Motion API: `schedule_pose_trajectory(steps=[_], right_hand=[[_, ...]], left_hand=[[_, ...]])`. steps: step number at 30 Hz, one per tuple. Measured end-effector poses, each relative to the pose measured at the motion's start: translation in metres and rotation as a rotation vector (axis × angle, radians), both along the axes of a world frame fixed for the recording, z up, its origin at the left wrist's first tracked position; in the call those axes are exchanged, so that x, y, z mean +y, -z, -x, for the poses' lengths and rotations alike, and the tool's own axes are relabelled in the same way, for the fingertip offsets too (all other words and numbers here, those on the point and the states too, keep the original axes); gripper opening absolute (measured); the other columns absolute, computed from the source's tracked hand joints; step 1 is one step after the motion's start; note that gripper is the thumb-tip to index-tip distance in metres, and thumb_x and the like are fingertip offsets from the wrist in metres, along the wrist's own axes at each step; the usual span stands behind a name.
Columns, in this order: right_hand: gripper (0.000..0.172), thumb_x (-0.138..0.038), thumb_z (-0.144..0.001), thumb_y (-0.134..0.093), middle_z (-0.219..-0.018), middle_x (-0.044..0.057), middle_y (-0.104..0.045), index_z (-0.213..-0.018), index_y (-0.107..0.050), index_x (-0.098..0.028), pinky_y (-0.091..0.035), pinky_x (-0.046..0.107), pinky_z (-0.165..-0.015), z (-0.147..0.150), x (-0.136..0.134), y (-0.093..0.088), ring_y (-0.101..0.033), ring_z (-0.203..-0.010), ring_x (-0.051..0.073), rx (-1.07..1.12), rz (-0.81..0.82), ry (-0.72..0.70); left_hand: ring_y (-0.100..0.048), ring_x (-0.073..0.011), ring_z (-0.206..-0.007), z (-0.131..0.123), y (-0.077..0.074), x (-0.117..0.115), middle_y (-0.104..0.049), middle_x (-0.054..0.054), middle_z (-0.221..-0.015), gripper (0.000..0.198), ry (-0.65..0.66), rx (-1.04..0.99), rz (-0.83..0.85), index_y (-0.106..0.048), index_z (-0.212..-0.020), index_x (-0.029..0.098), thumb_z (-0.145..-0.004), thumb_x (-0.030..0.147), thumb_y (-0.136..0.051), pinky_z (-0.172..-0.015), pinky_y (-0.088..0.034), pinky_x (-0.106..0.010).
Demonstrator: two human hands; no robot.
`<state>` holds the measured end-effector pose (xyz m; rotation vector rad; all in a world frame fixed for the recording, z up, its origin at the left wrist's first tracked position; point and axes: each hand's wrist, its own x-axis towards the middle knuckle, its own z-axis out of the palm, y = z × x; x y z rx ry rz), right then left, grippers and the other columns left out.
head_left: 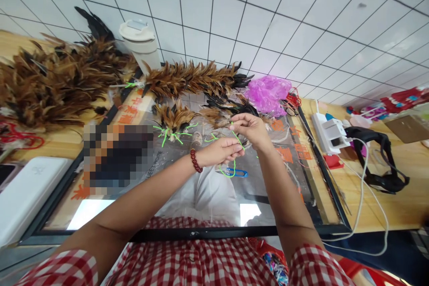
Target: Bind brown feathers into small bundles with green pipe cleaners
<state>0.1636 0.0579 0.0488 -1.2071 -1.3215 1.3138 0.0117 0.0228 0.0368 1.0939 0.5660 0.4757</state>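
A bright green cord (238, 139) runs between my two hands, with a loop of it hanging below. My left hand (219, 152), with a red bead bracelet at the wrist, is closed in a pinch on the cord. Up and to the right, my right hand (250, 129) pinches the other end. Just beneath them, blue thread snips (239, 173) lie on the glass, partly overlapped by the hanging loop. Behind my left hand sits a small bunch of brown feathers (174, 120) with green cord ends spread around its base. Darker loose feathers (217, 115) lie behind my right hand.
A long feather strand (194, 79) stretches across the back beside a white lidded cup (140, 44). A feather heap (50, 80) fills the left. Pink plastic (270, 91) lies back right. A power strip (330, 132), cables and a black strap frame (378, 161) occupy the right.
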Motion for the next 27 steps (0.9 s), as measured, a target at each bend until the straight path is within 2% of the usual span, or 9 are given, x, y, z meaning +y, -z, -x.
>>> schedule_pose_trajectory(steps=[3, 6, 10, 13, 15, 17, 21, 23, 27], right_hand=[[0.038, -0.026, -0.055, -0.080, -0.065, -0.003, -0.066, -0.086, -0.061, -0.017, -0.044, 0.023, -0.058, 0.002, 0.003, 0.008, -0.057, -0.058, 0.009, 0.011, 0.011, -0.025], [0.033, -0.020, -0.057, -0.074, -0.062, -0.005, -0.061, -0.086, -0.057, -0.017, -0.039, 0.021, -0.053, 0.000, 0.006, 0.014, -0.052, -0.054, 0.008, -0.030, -0.014, -0.035], [0.025, -0.017, -0.061, -0.069, -0.060, -0.006, -0.056, -0.082, -0.056, -0.017, -0.037, 0.021, -0.053, -0.004, 0.001, 0.005, -0.048, -0.053, 0.008, -0.159, -0.029, -0.162], [0.018, -0.019, -0.067, -0.068, -0.063, -0.003, -0.057, -0.081, -0.057, -0.016, -0.039, 0.023, -0.055, -0.003, -0.012, -0.013, -0.051, -0.057, 0.009, -0.211, -0.070, -0.329], [0.014, -0.018, -0.071, -0.067, -0.066, -0.002, -0.058, -0.081, -0.057, -0.017, -0.041, 0.024, -0.057, 0.000, -0.022, -0.026, -0.052, -0.060, 0.010, -0.243, -0.138, -0.365], [0.012, -0.017, -0.073, -0.066, -0.069, -0.001, -0.058, -0.080, -0.057, -0.018, -0.041, 0.024, -0.058, 0.003, -0.028, -0.035, -0.053, -0.062, 0.010, -0.254, -0.215, -0.344], [0.018, -0.020, -0.072, -0.070, -0.072, -0.002, -0.057, -0.078, -0.053, -0.019, -0.041, 0.025, -0.060, 0.006, -0.028, -0.037, -0.052, -0.064, 0.010, -0.185, -0.323, -0.148], [0.023, -0.024, -0.070, -0.073, -0.071, -0.002, -0.057, -0.078, -0.052, -0.020, -0.041, 0.025, -0.060, 0.004, -0.023, -0.032, -0.052, -0.064, 0.010, -0.144, -0.316, -0.050], [0.030, -0.029, -0.066, -0.077, -0.069, -0.003, -0.058, -0.079, -0.051, -0.021, -0.041, 0.024, -0.057, 0.000, -0.012, -0.021, -0.051, -0.061, 0.010, -0.081, -0.257, 0.037]], left_hand=[[-0.026, -0.0009, -0.042, -0.002, -0.002, 0.001, -0.038, 0.006, -0.059, 0.034, -0.089, -0.081, 0.128, -0.053, -0.073, 0.013, -0.076, 0.044, -0.065, -0.038, -0.016, -0.014], [-0.026, -0.0008, -0.041, -0.001, -0.001, 0.007, -0.039, 0.005, -0.058, 0.033, -0.302, -0.115, 0.134, -0.052, -0.071, 0.013, -0.076, 0.043, -0.066, -0.038, -0.015, -0.015], [-0.028, -0.0033, -0.040, 0.002, 0.005, 0.020, -0.040, 0.006, -0.053, 0.024, -0.594, 0.015, 0.007, -0.055, -0.068, 0.014, -0.079, 0.035, -0.062, -0.040, -0.019, -0.017], [-0.034, -0.0068, -0.045, 0.004, 0.011, 0.026, -0.045, 0.004, -0.052, 0.019, -0.690, 0.186, -0.191, -0.058, -0.065, 0.015, -0.080, 0.026, -0.056, -0.046, -0.026, -0.019], [-0.041, -0.0097, -0.052, 0.005, 0.013, 0.025, -0.050, 0.002, -0.054, 0.016, -0.653, 0.305, -0.387, -0.060, -0.064, 0.015, -0.078, 0.018, -0.054, -0.052, -0.030, -0.021], [-0.045, -0.0123, -0.057, 0.005, 0.011, 0.020, -0.055, 0.000, -0.058, 0.015, -0.549, 0.374, -0.585, -0.062, -0.062, 0.016, -0.076, 0.013, -0.054, -0.058, -0.032, -0.023], [-0.045, -0.0128, -0.058, 0.004, -0.002, 0.002, -0.054, -0.002, -0.059, 0.019, -0.302, 0.306, -0.840, -0.060, -0.059, 0.017, -0.077, 0.018, -0.058, -0.061, -0.032, -0.025], [-0.042, -0.0117, -0.055, 0.003, -0.009, -0.006, -0.050, 0.000, -0.055, 0.025, -0.233, 0.262, -0.821, -0.058, -0.057, 0.017, -0.079, 0.029, -0.061, -0.059, -0.032, -0.025], [-0.043, -0.0098, -0.053, 0.001, -0.014, -0.009, -0.051, -0.001, -0.056, 0.041, -0.230, 0.071, -0.455, -0.063, -0.066, 0.016, -0.085, 0.048, -0.050, -0.054, -0.032, -0.023]])
